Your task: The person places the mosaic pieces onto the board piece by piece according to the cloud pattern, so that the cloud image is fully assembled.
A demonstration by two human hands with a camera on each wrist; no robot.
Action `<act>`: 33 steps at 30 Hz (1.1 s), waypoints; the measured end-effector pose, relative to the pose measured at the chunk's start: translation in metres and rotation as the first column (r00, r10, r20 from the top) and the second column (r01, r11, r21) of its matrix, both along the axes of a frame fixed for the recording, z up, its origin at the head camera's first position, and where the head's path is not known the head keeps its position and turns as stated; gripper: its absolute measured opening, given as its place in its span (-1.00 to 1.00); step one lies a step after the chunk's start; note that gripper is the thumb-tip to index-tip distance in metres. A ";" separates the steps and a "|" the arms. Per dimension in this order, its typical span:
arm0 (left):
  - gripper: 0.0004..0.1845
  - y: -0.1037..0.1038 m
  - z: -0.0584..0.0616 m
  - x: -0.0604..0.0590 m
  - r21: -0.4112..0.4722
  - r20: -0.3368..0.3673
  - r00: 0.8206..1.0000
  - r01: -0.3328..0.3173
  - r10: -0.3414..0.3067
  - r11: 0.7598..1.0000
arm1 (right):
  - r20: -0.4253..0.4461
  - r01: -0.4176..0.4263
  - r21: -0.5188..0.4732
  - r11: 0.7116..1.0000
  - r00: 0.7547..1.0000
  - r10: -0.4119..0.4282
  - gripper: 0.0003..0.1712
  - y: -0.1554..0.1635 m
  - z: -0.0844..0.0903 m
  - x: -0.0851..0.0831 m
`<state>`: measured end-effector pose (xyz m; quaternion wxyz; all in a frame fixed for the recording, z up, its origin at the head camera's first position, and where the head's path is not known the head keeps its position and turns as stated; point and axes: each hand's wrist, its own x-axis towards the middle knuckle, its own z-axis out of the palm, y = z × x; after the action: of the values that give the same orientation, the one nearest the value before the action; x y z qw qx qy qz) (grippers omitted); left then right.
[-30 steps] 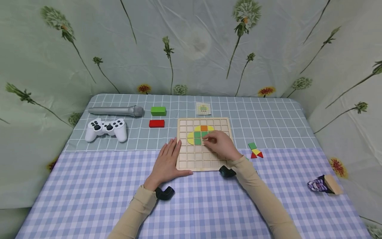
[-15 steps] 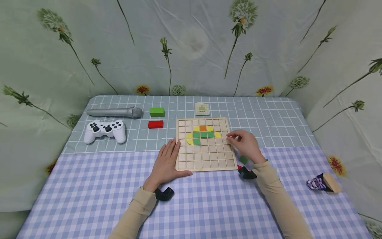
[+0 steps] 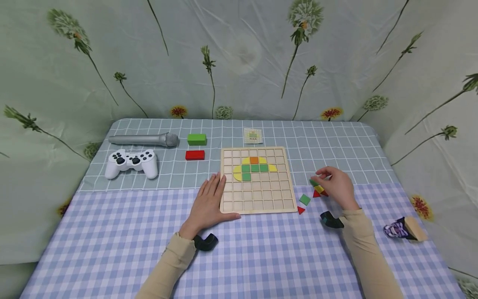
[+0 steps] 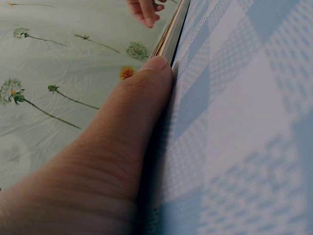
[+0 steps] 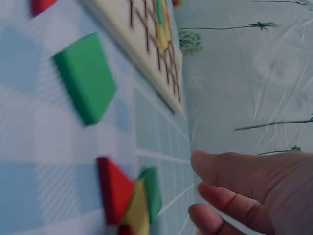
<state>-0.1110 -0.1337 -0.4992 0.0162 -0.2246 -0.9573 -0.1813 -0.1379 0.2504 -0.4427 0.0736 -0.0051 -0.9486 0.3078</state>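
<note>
A wooden grid board lies mid-table with yellow, orange and green pieces set in its upper rows. My left hand lies flat on the cloth, thumb pressed against the board's edge. My right hand hovers to the right of the board, fingers loosely curled just above a small heap of green, yellow and red pieces. In the right wrist view the fingers stand clear of that heap. A loose green square and a red triangle lie by the board's corner.
At the back left are a white game controller, a silver microphone, a green block and a red block. A small pattern card lies behind the board. A purple-and-wood object sits near the right edge.
My right hand has left the board and moved right to the heap of loose pieces. The green and yellow pieces it covered on the board now show. The left hand has stayed put.
</note>
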 end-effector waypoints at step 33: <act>0.30 -0.001 -0.002 0.000 0.003 -0.009 1.000 0.004 -0.004 1.000 | -0.002 -0.057 -0.029 0.998 0.998 0.057 -0.82 -0.027 -0.007 -0.004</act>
<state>-0.1114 -0.1343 -0.5017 0.0203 -0.2273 -0.9565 -0.1819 -0.1419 0.2233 -0.4494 0.0656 0.0210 -0.9437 0.3234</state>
